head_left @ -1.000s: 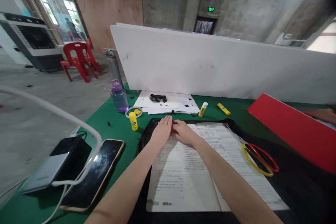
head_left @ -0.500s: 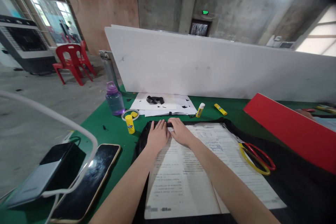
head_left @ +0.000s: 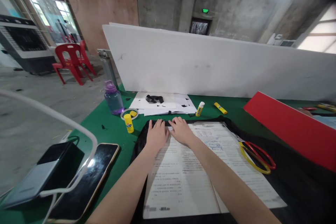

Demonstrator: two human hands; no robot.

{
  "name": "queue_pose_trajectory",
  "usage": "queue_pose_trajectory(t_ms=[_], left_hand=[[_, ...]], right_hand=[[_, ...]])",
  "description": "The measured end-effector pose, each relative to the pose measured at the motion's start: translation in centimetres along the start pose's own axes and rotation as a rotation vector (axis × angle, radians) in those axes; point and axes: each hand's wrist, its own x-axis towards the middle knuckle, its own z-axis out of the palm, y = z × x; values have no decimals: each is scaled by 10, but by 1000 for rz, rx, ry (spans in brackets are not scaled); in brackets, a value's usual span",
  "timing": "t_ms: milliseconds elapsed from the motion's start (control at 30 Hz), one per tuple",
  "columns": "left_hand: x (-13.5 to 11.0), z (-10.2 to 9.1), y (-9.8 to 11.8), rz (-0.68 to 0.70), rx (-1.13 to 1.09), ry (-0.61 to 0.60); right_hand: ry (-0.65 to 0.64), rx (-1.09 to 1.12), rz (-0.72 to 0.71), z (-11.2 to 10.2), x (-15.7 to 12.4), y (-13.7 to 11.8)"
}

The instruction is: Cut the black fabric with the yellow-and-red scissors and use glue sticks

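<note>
Black cloth (head_left: 296, 182) lies under an open printed booklet or sheets (head_left: 181, 185), with its far edge turned over the paper's top. My left hand (head_left: 157, 134) rests on that far edge near the left corner, fingers stretched out and thumb apart. Close beside it, my right hand (head_left: 181, 131) presses on the same edge, fingers extended and slightly bent. The hands nearly touch, and their fingertips partly hide the cloth edge. Red-and-yellow-handled scissors (head_left: 256, 157) lie across the right side of the paper and onto the cloth.
Behind the hands are glue sticks (head_left: 128, 123), a tape roll (head_left: 126, 115), a purple-lidded bottle (head_left: 114, 99) and white sheets (head_left: 168, 106) with black scraps. A phone (head_left: 86, 182) and white cable lie left. A red board (head_left: 288, 129) stands right, a white panel (head_left: 204, 66) behind.
My left hand has shifted very slightly, with its fingers a bit more spread. My right hand stays on the cloth edge. The view has moved a little.
</note>
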Motion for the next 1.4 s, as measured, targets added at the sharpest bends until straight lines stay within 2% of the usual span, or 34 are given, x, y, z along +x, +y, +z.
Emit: queue_pose_trajectory(t_ms=[100,267,367,700,1033,1400], left_hand=[[-1,2,0,-7,13,2],[-3,1,0,-24,25,-18],[-5,3,1,-48,37,-33],[-7,6,1,-71,73,-17],[-7,5,1,-84,72,7],[-5,1,3,-99,77,17]], right_hand=[[13,66,-32,3,0,2],[-112,148,-10,10,-1,8],[-139,150,-10,13,-1,10],[-155,76,-26,15,0,6],[-157,51,97,14,0,-5],[-130,37,115,14,-1,-7]])
